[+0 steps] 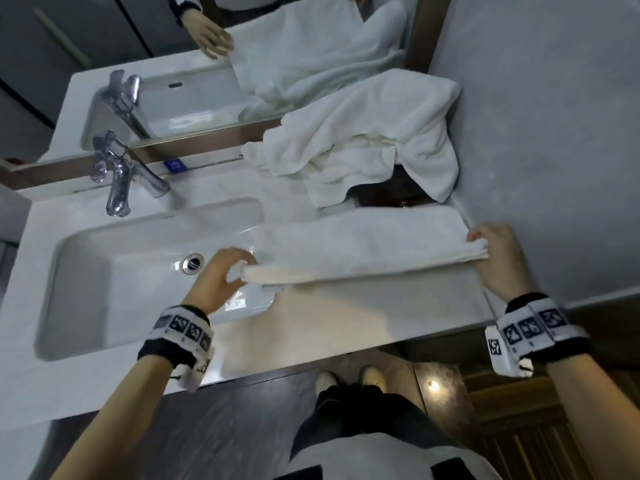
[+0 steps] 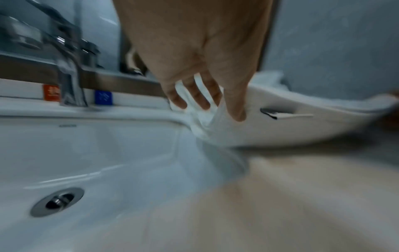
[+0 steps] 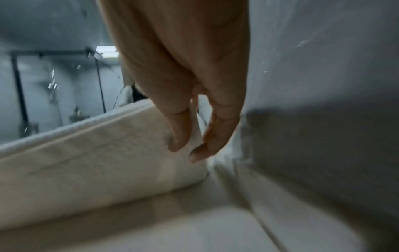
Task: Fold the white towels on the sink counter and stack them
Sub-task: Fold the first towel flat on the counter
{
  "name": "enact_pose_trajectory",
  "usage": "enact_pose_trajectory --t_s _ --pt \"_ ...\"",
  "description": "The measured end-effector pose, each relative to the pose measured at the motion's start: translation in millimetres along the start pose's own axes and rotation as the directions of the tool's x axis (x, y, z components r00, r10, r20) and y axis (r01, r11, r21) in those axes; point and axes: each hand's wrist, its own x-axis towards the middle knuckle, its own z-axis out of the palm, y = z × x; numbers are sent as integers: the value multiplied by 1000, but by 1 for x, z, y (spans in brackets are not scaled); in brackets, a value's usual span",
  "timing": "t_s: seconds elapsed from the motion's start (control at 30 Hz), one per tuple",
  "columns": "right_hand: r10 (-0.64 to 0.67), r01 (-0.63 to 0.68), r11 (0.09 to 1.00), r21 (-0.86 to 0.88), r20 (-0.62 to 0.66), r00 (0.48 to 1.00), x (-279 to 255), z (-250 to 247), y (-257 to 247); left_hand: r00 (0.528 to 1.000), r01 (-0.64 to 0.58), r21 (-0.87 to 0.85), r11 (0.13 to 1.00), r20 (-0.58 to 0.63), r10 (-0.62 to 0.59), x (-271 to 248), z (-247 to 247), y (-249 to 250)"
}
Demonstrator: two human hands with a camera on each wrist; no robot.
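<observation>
- the folded white towel [image 1: 360, 244] lies stretched along the sink counter [image 1: 363, 306], its long axis running from 9 o'clock to 3 o'clock, just to the right of the basin [image 1: 138, 271]; its left end hangs over the basin's rim.
- left hand [image 1: 221, 271] pinches the towel's left end, thumb on the near side and fingers [image 2: 198, 97] spread over the cloth; the left wrist view shows the fabric bunched between them.
- right hand [image 1: 498, 254] grips the towel's right end at the corner by the wall [image 1: 540, 133], at 3 o'clock of the towel; in the right wrist view the thumb and fingers [image 3: 181, 131] close on the folded edge, layers of cloth showing between them.
- the near long edge of the towel is lifted slightly off the counter between the two hands and shows several layers.
- a heap of unfolded white towels [image 1: 367, 140] sits at 12 o'clock of the held towel, against the mirror [image 1: 207, 81] and the wall, draped over something dark beneath.
- the tap [image 1: 121, 174] stands at 12 o'clock of the basin; the drain [image 1: 193, 263] lies just left of the left hand.
- both wrist views are blurred.
</observation>
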Motion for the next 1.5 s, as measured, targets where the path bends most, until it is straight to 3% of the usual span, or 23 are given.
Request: enact_pose_trajectory --t_s 0.1,0.17,0.3,0.4,0.5,0.57,0.67,0.73,0.83,0.97,1.07,1.13,1.2,1.27,1.3,1.4,1.47,1.5 --pt "99 -69 989 -129 247 964 -30 24 21 973 -46 183 982 229 3 -29 31 -2" --pt "166 -122 980 -155 316 934 -43 34 32 961 -44 216 975 277 -18 -36 38 -2" --pt "364 -363 930 -54 278 889 -38 36 38 994 44 221 974 86 -64 -24 35 14" --pt "454 -484 870 96 228 861 -25 36 28 998 -66 206 976 1 67 1 52 47" --pt "532 -595 789 156 312 787 -21 38 16 979 -129 195 972 184 93 29 87 81" --pt "557 -674 702 231 413 721 -19 40 13 939 -154 252 956 339 62 45 107 93" --pt "535 -723 595 352 497 683 -16 34 9 869 -211 360 909 495 6 58 127 94" --pt "497 -717 542 439 522 694 -15 26 6 842 -242 419 875 539 -25 58 136 89" --pt "428 -659 500 561 502 752 -11 9 -5 850 -243 433 868 526 -24 57 148 89" --pt "314 -512 585 630 406 858 1 -14 -36 873 -143 441 886 478 -97 64 169 117" --pt "190 -399 701 591 384 903 7 -24 -65 882 -68 343 937 459 -104 73 165 133" --pt "112 -325 772 546 386 916 9 -23 -84 946 18 218 976 313 -87 73 145 125" --pt "45 -266 824 500 410 911 10 -17 -103 986 155 150 977 35 -162 64 116 105" --pt "-24 -211 860 464 450 893 7 -5 -122 924 364 87 927 -154 -349 52 91 79" --pt "-66 -175 874 454 467 882 4 3 -132 873 467 17 884 -166 -458 46 82 68" --pt "-154 -53 929 365 514 844 -7 32 -158 728 668 -251 701 21 -686 33 72 40" --pt "-142 3 970 241 562 815 -14 55 -171 656 724 -430 539 192 -730 25 72 32" --pt "-136 18 980 200 593 793 -18 66 -177 647 725 -486 489 237 -725 20 72 30"
